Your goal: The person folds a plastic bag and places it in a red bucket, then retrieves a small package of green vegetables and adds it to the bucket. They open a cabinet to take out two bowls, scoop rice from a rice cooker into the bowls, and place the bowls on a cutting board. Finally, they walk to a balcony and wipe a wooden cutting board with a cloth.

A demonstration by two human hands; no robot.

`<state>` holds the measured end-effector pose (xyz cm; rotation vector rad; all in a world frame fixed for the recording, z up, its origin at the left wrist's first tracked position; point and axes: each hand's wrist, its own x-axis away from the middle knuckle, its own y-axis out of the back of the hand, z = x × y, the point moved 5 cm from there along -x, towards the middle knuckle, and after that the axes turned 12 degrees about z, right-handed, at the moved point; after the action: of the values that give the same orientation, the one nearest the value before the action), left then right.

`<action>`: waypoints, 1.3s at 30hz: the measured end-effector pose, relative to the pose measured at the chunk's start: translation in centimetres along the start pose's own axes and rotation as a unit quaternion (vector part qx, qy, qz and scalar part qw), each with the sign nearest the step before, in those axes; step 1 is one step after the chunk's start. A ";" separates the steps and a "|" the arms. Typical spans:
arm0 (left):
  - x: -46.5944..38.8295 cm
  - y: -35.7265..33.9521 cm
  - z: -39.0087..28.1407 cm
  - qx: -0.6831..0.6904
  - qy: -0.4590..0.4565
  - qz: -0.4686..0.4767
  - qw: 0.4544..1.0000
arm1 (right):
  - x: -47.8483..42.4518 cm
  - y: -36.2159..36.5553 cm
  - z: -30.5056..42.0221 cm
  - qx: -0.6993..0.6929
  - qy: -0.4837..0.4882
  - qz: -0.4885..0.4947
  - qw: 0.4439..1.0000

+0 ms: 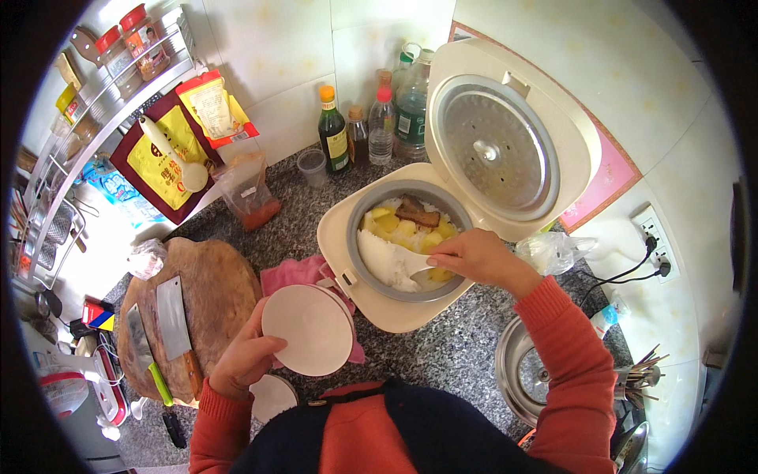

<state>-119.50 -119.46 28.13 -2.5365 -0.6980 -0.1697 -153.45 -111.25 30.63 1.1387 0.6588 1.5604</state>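
My left hand [246, 352] grips a white bowl [308, 330] by its edge, beside the front of a cream rice cooker [388, 317]. The bowl's inside looks bare, and a second rim shows just behind it. With my right hand [482, 260] I hold a white rice paddle [419, 262], its blade down among the white rice [379, 255] in the grey inner pot [356, 228]. Yellow chunks [405, 231], perhaps potato, and a brown slab of what looks like meat [417, 213] lie on the rice. The cooker's lid [500, 148] stands raised.
Left, a round wooden chopping board [219, 284] bears a cleaver [173, 317] and a green-handled knife [142, 338]. Another white bowl [272, 398] is near my left wrist. Bottles [336, 139] line the wall; a steel basin [509, 367] sits right. A pink cloth [293, 274] lies beside the cooker.
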 end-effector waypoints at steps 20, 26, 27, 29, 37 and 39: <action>-5.5 -7.8 -2.4 0.072 -0.027 0.095 0.993 | 9.6 5.5 5.9 0.001 0.048 -0.251 0.967; -6.2 -7.4 -1.0 0.069 -0.049 0.078 0.993 | 10.3 3.8 11.2 0.299 0.133 -0.304 0.895; -6.2 -7.1 -0.8 0.078 -0.051 0.062 0.994 | 10.3 3.5 11.5 0.309 0.146 -0.319 0.884; -6.1 -6.7 -0.4 0.095 -0.055 0.032 0.993 | 10.6 3.9 11.2 0.294 0.145 -0.309 0.893; -5.4 -4.5 0.1 0.038 -0.081 0.028 0.996 | 9.7 4.8 8.8 0.272 0.028 -0.296 0.915; -5.0 -3.5 0.1 0.045 -0.104 0.021 0.993 | 8.5 3.3 7.6 0.330 0.017 -0.207 0.921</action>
<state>-125.62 -119.08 28.34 -2.5030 -0.7134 0.1408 -147.95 -105.27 39.34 1.3385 1.4214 1.0079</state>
